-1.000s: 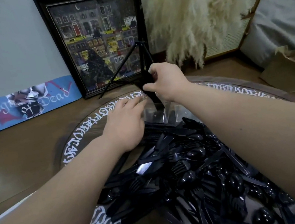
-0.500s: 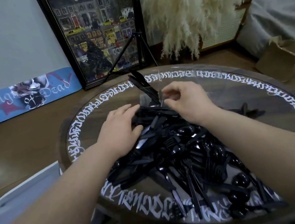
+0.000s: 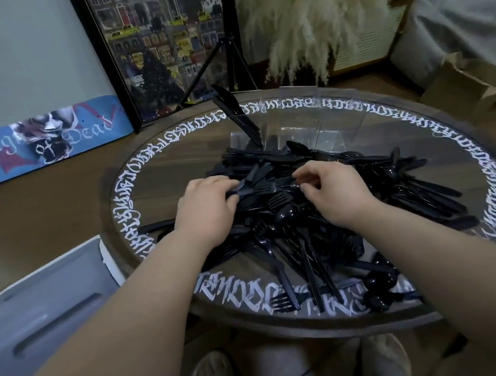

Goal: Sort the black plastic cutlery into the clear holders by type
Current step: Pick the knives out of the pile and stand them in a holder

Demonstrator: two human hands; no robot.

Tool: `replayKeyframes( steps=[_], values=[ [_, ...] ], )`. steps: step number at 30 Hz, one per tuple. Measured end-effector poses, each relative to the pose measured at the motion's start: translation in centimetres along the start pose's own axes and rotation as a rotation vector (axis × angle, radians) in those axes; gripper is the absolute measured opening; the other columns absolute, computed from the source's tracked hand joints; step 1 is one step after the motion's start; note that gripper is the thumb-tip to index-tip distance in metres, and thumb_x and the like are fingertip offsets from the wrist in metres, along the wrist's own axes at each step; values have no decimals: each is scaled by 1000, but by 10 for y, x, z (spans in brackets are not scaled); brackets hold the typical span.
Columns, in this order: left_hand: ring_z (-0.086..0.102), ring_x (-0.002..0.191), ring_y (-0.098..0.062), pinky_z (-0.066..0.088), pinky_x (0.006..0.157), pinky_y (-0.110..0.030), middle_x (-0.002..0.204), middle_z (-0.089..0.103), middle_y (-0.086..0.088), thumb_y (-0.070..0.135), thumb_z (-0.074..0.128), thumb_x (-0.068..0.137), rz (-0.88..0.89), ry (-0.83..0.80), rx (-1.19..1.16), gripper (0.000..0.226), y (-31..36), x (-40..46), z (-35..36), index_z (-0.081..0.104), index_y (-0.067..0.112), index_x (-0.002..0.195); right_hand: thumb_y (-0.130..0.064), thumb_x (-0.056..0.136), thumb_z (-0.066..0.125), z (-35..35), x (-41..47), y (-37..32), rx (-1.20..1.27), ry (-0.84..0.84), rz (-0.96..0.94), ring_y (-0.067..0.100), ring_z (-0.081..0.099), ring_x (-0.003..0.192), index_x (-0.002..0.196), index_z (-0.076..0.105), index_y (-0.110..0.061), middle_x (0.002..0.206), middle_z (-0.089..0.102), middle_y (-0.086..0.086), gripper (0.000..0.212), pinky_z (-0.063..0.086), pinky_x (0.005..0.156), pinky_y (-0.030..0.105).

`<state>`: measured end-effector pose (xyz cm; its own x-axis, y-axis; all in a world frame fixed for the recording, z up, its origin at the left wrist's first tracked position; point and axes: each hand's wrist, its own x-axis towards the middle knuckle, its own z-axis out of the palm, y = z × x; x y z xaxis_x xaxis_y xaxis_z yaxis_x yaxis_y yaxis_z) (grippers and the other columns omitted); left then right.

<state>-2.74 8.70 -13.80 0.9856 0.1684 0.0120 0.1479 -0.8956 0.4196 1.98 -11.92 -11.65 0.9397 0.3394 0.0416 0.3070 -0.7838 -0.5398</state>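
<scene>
Black plastic cutlery (image 3: 323, 209) lies in one tangled heap on the round glass worktop (image 3: 153, 201), and both hands are down on the near-left part of it. The left hand (image 3: 208, 212) rests palm-down on the pile with its fingers bent over the pieces beneath; whether it grips any one of them I cannot tell. The right hand (image 3: 333, 191) has thumb and forefinger drawn close together at the heap's top, and whether they pinch a piece is hidden by the black-on-black clutter.

Just beyond the fingertips of both hands, at the far side of the heap, stands the row of clear holders (image 3: 304, 122). The one most directly ahead of the left hand already carries a few knives (image 3: 236, 116), leaning with their tips up and away; the holders ahead of the right hand look empty.

What the next move turns on: the pieces between the two hands, a fork (image 3: 277, 198) and a spoon (image 3: 285, 214) among them, mostly lie with their long axes running near to far, so a piece lifted here already points roughly toward the holders. The right hand seems nearer the empty holders, the left nearer the knives.
</scene>
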Motion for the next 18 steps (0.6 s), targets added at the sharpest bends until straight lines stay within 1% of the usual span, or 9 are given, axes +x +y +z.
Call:
replayKeyframes(
  steps=[4,6,8,10,13,15,18],
  values=[
    [28,135,-21,32,109,-44,144,44,13,33,46,99,0,-21,19,37,6,15,10,50,33,136,-12,96,47,4,15,8,-77,33,-54,22,54,113,120,64,-19,114,68,-2,31,43,93,29],
    [28,135,-21,33,108,-44,145,44,13,35,47,98,-19,-26,18,38,7,20,14,49,34,137,-10,97,44,6,31,6,-135,14,-109,23,49,114,122,63,-20,116,66,-1,33,43,93,32],
    [30,134,-21,35,107,-44,143,46,13,37,48,97,-35,-19,25,39,8,25,17,50,33,136,-11,97,45,9,50,3,-192,2,-157,22,44,116,124,61,-21,118,64,-1,33,41,94,34],
    [34,131,-22,37,104,-43,139,51,11,40,50,96,-68,-22,30,40,6,29,19,51,32,135,-17,95,49,15,65,0,-251,-3,-178,22,39,119,127,58,-22,122,60,-2,33,39,97,34],
    [41,126,-24,41,100,-43,130,58,5,44,55,92,-116,-55,56,42,0,32,20,53,33,133,-28,93,54,22,79,5,-380,-69,-154,27,35,122,134,50,-22,128,55,0,42,39,101,37],
    [46,122,-24,42,99,-43,127,59,4,42,58,90,-131,-64,67,42,-3,35,19,54,34,132,-32,92,56,26,81,9,-424,-97,-120,29,37,120,134,49,-21,125,56,2,43,40,99,40],
    [52,118,-23,44,97,-42,127,58,4,41,62,88,-147,-66,49,42,-3,37,16,57,35,129,-31,91,57,29,77,14,-384,-68,-106,27,41,116,127,56,-23,115,63,2,37,43,93,40]
  ],
)
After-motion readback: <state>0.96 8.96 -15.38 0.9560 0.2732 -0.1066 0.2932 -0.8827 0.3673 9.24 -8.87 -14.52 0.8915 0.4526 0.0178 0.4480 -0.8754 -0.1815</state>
